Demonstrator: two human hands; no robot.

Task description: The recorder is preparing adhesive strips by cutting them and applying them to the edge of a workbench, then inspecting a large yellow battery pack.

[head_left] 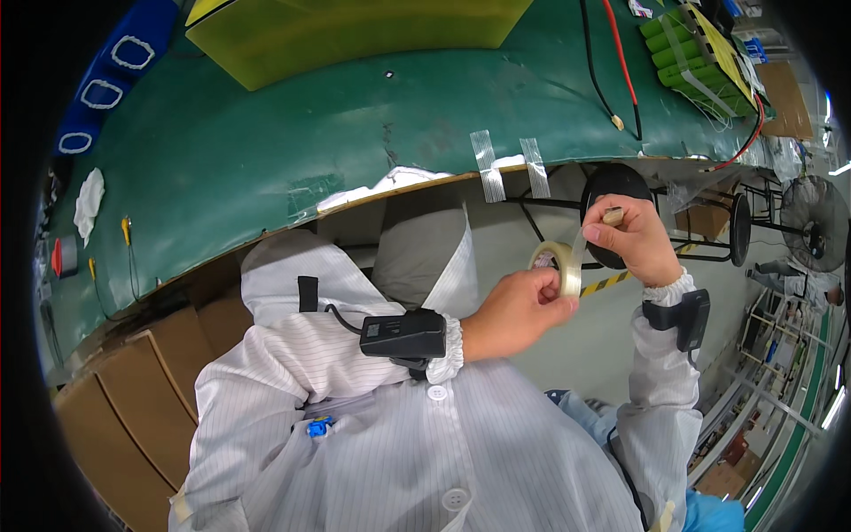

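Note:
My left hand [519, 310] grips a roll of clear tape [570, 277], fingers wrapped round its near side. A strip of tape runs up from the roll to my right hand [634, 239], whose thumb and forefinger pinch it. A small tan piece [612, 216] shows at those fingertips; I cannot make out what it is. Both hands are in the air just off the table's front edge. Close by, two tape strips, a left one [487, 166] and a right one [534, 167], hang over that edge.
A yellow box [355, 40] stands on the green table [266, 133]. Black and red cables [620, 62] lie right of it, near a green battery pack [696, 62]. Blue bins [111, 80] stand at the far left. Below my hands is a black round stool [612, 182].

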